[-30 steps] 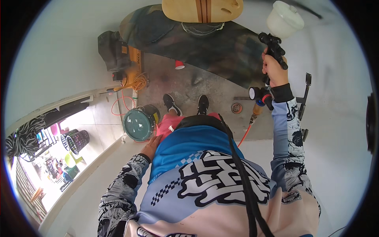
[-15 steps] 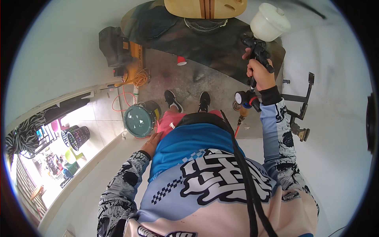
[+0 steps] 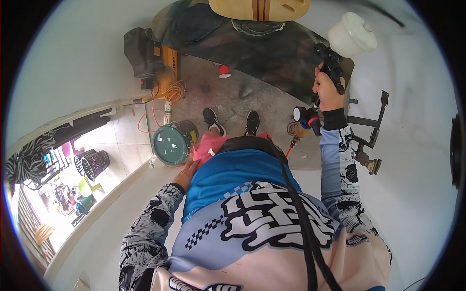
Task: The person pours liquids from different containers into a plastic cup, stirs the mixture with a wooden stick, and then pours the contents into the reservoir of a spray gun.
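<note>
My right hand is wrapped round the grip of a black spray gun at the upper right. A white paint cup tops the gun, tilted to the right. Below the grip hangs an air regulator with a round gauge, and a hose fitting lies under it. My left hand lies flat against my pink shorts at the hip, fingers stretched, holding nothing. At the top edge a pale wooden board with brown stripes is partly cut off, left of the spray gun.
A dark, paint-stained surface spreads beneath the board. On the floor are a red cup and a green-lidded bucket. Yellow equipment with an orange coiled hose stands left; a black metal bracket is right. A doorway opens at far left.
My right hand has carried the spray gun to the right and slightly down, away from the board. The left hand stays on the shorts. The view has shifted slightly.
</note>
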### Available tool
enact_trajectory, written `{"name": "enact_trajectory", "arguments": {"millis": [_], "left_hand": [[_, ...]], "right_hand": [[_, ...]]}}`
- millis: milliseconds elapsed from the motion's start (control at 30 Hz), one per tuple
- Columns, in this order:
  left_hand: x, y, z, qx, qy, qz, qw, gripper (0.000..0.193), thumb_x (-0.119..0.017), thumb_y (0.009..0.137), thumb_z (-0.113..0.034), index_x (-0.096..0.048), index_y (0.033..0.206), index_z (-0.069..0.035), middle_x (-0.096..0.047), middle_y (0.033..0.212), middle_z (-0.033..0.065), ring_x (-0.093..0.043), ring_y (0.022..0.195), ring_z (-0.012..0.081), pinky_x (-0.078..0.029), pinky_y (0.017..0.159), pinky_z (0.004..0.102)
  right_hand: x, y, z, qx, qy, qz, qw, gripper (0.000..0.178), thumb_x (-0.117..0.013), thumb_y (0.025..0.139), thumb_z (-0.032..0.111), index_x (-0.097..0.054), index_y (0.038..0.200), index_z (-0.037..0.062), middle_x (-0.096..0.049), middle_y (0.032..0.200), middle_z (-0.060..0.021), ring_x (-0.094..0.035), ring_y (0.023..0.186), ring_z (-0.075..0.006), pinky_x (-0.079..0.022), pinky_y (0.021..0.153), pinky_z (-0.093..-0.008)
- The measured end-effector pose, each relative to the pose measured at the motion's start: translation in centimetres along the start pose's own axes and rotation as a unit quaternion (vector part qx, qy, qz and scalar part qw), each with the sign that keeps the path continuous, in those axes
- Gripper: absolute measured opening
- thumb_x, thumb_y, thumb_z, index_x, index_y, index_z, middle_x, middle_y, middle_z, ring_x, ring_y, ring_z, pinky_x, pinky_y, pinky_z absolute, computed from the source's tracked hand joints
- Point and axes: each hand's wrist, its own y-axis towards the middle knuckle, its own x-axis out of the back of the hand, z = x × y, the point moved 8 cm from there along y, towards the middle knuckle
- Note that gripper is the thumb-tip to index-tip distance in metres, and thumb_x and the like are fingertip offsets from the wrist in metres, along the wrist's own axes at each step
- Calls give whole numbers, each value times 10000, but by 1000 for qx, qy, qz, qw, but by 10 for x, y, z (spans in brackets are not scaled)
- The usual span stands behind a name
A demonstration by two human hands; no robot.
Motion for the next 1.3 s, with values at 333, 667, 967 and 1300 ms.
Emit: {"name": "enact_trajectory", "arguments": {"millis": [333, 667, 967, 1300], "left_hand": [[-1, 0, 1, 5, -6, 5, 1000, 616, -503, 971, -137, -294, 1550, -140, -349, 1551, 225, -469, 1365, 400, -413, 1119, 437], [-12, 0, 16, 3, -27, 10, 1000, 603, -503, 985, -190, -298, 1548, -132, -339, 1558, 226, -462, 1372, 395, -406, 1126, 430], [-10, -3, 19, 11, -5, 2, 1000, 572, -470, 993, -178, -312, 1542, -133, -352, 1553, 220, -466, 1370, 387, -405, 1125, 429], [-12, -4, 21, 2, -2, 4, 1000, 582, -466, 989, -154, -299, 1547, -139, -343, 1555, 232, -465, 1369, 395, -407, 1125, 430]], "right_hand": [[-26, -14, 7, 5, 1, 127, 992, 250, -529, 824, -31, -616, 1057, -6, -631, 863, -61, -482, 542, -84, -384, 469, -251], [-16, -15, -1, 42, -4, 45, 998, 286, -543, 821, -19, -628, 1094, -1, -656, 893, -54, -517, 552, -82, -387, 471, -242], [-6, -2, 23, 39, 3, -22, 999, 193, -590, 834, 10, -641, 1020, 20, -625, 776, -39, -504, 515, -79, -359, 444, -242], [-27, 2, 51, 86, -5, 30, 996, 174, -569, 853, 6, -639, 1012, 10, -621, 770, -36, -502, 510, -81, -369, 447, -246]]}}
